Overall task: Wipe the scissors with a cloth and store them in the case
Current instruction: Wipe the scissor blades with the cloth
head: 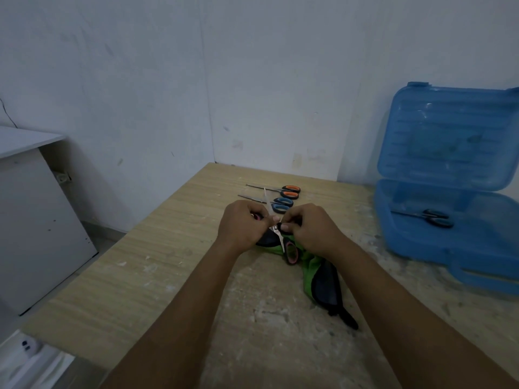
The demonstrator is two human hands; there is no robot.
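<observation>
Pink-handled scissors (pixel 280 237) hang splayed between my hands over the green cloth (pixel 309 266), left hand (pixel 241 226) gripping a handle, right hand (pixel 311 228) pinching near the pivot; the open blue case (pixel 415 242) sits nearer my right.

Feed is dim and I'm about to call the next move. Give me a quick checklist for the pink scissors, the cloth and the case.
1. Pink scissors held: ok, left hand grips a handle, right hand pinches near the pivot.
2. Blades closed for storing: not ok, spread open.
3. Cloth in reach: ok, under the hands.
4. Cloth on the blade: cannot tell.
5. Case open: ok, black scissors inside, free floor beside them.
</observation>
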